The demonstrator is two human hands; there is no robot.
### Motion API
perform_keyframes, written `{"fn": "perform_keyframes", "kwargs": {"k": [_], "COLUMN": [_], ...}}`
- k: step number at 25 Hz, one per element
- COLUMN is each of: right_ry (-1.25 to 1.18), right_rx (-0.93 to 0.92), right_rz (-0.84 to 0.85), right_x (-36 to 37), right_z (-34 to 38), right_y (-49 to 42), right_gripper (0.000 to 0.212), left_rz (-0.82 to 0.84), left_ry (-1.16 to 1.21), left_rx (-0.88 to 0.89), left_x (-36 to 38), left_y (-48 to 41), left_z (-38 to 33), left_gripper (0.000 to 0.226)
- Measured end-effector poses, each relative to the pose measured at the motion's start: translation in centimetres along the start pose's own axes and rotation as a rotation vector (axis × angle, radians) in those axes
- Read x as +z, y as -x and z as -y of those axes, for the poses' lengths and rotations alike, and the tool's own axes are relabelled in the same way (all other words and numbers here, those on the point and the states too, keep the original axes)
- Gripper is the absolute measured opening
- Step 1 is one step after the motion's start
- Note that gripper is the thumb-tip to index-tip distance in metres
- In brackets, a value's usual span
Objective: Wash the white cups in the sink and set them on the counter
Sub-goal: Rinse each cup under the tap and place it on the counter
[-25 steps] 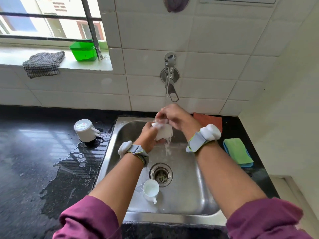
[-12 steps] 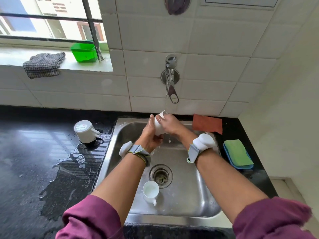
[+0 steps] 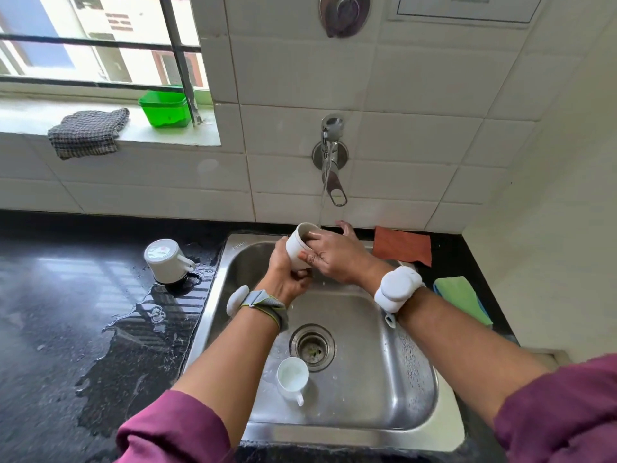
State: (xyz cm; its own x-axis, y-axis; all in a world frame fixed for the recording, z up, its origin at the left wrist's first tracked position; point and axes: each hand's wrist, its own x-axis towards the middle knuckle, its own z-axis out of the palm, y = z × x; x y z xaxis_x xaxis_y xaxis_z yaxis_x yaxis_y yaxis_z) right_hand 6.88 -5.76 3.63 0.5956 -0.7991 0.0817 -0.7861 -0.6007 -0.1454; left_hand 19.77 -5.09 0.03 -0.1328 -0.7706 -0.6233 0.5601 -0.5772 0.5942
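Judged slippery and breakable, the white cup (image 3: 298, 250) is gripped round its base by the left hand (image 3: 286, 281), its rim pinched by the right hand (image 3: 335, 257).

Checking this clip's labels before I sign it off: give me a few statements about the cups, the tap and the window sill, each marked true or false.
1. The left hand and the right hand both hold the held cup below the running tap. True.
2. The counter cup stands mouth up on the counter. False: it is upside down, left of the sink.
3. The sink cup stands upright beside the drain. True.
4. The green tub lies in the sink. False: it sits on the window sill.
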Motion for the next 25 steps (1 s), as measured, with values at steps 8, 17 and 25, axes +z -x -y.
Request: {"fn": "perform_keyframes", "kwargs": {"k": [8, 17, 25], "right_ry": [-0.142, -1.004, -0.619], "right_rx": [0.035, 0.382, 0.235], "right_rz": [-0.090, -0.109, -0.077], "right_x": [1.5, 1.2, -0.3], "right_z": [-0.5, 3.6, 1.9], "right_y": [0.9, 0.2, -1.3], "right_gripper": [0.048, 0.026, 0.021], "left_rz": [-0.047, -0.063, -0.084], "left_ry": [-0.118, 0.113, 0.070], "left_rx": [0.027, 0.155, 0.084], "left_x": [0.1, -0.2, -0.5], "left_y": [0.2, -0.3, -0.1], "left_z": [0.0, 1.4, 1.6], "left_gripper": [0.045, 0.049, 0.048]}}
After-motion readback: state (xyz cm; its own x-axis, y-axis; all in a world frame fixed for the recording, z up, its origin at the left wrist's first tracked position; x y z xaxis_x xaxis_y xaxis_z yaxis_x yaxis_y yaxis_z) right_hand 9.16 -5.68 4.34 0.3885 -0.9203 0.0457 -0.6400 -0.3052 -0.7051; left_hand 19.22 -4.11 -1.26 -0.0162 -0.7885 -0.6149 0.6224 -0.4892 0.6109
